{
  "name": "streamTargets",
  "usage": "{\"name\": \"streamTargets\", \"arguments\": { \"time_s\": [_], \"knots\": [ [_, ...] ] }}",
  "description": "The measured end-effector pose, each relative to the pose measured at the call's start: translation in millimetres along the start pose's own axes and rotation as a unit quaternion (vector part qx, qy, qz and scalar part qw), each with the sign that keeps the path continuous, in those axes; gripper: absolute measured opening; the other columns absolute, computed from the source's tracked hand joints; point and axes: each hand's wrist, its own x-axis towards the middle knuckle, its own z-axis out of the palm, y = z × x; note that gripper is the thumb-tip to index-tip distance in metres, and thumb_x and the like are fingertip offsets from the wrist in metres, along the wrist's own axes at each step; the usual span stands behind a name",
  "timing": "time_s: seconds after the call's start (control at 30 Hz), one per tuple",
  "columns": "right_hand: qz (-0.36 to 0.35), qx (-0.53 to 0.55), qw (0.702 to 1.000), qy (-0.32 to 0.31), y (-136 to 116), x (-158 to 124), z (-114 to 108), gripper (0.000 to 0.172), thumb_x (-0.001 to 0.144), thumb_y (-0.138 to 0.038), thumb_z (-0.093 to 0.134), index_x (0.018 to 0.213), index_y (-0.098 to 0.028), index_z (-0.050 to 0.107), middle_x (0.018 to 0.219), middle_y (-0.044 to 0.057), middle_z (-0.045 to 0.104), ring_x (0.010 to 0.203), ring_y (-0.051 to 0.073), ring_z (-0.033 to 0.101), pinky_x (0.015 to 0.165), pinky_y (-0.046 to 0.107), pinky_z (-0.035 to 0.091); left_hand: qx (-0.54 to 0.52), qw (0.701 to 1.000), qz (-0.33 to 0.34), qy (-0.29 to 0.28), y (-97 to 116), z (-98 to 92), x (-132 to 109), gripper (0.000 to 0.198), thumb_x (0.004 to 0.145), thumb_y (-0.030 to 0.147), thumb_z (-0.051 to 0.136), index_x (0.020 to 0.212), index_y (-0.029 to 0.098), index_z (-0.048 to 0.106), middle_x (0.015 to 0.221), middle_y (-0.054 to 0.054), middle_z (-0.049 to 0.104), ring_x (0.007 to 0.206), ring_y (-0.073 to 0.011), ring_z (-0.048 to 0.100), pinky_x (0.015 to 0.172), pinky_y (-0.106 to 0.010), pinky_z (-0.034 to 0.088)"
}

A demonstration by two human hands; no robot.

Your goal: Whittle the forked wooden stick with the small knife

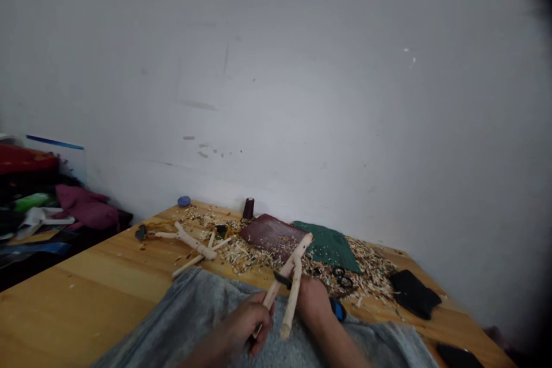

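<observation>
My left hand (248,322) is closed around one leg of a peeled, forked wooden stick (297,256). The fork's joined end points up and away, and its other leg hangs free toward me. My right hand (314,302) is wrapped around a knife (282,280), whose dark blade lies against the held leg. A blue and black handle end sticks out behind that fist. A grey cloth (202,305) spreads under both hands. At the left on the table lies another peeled forked branch (194,243), with thin sticks beside it.
Wood shavings (375,267) cover much of the wooden table (86,305). Near the wall lie a maroon sheet (271,233), a green sheet (330,244) and a dark thread spool (248,208). Black scissors (342,277) and a black piece (414,293) are on the right.
</observation>
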Motion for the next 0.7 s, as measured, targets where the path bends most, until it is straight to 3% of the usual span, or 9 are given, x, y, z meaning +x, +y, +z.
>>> {"name": "streamTargets", "arguments": {
  "time_s": [0.17,0.27,0.37,0.5,0.6,0.7],
  "knots": [
    [-0.057,0.02,0.998,-0.013,-30.1,-11.0,-0.6,0.025,0.081,-0.023,0.048,0.1,-0.025,0.064,0.09,0.004,0.07,0.082,0.019,0.065,0.066,0.021,0.043,-0.012,1.0,0.0,0.025,0.2,-2.2,2.0,0.018,0.045,0.021,0.041,0.063,0.023,0.044,0.032,0.009,0.037,0.021,-0.0088,0.025,0.025,-0.02,0.016],
    [-0.046,0.015,0.999,-0.003,-21.5,-7.2,2.0,0.026,0.081,-0.021,0.047,0.099,-0.023,0.065,0.092,0.005,0.07,0.084,0.019,0.064,0.068,0.021,0.043,-0.02,1.0,0.009,0.014,2.2,-0.5,0.1,0.016,0.046,0.021,0.043,0.062,0.022,0.044,0.032,0.008,0.038,0.022,-0.0081,0.026,0.025,-0.02,0.016],
    [-0.006,0.0,1.0,0.01,3.4,2.0,5.2,0.027,0.079,-0.014,0.045,0.096,-0.02,0.065,0.093,0.009,0.069,0.083,0.02,0.064,0.069,0.023,0.042,-0.029,1.0,0.007,-0.004,3.7,1.7,-1.8,0.016,0.047,0.021,0.043,0.063,0.022,0.045,0.032,0.008,0.037,0.021,-0.0083,0.026,0.026,-0.019,0.015],
    [0.054,-0.013,0.998,0.034,32.5,11.4,8.6,0.039,0.077,-0.006,0.04,0.106,-0.018,0.061,0.092,0.012,0.068,0.082,0.021,0.064,0.067,0.026,0.042,-0.037,0.999,-0.004,-0.006,2.3,2.7,-0.7,0.014,0.049,0.023,0.047,0.063,0.022,0.045,0.031,0.009,0.036,0.021,-0.0085,0.026,0.025,-0.019,0.014],
    [0.051,-0.005,0.998,0.035,30.2,11.1,12.3,0.036,0.077,-0.008,0.041,0.104,-0.018,0.063,0.088,0.011,0.069,0.079,0.022,0.065,0.065,0.026,0.041,-0.042,0.999,-0.003,-0.004,1.3,1.8,0.5,0.015,0.049,0.023,0.047,0.064,0.022,0.045,0.031,0.009,0.037,0.021,-0.0083,0.026,0.025,-0.02,0.014],
    [0.01,0.016,0.999,0.034,7.3,3.6,15.2,0.028,0.08,-0.015,0.045,0.099,-0.02,0.065,0.089,0.009,0.069,0.08,0.02,0.064,0.065,0.024,0.041,-0.05,0.999,0.007,-0.004,2.1,0.5,0.0,0.015,0.049,0.023,0.046,0.064,0.022,0.046,0.031,0.009,0.037,0.021,-0.0077,0.025,0.025,-0.019,0.015]
  ]
}}
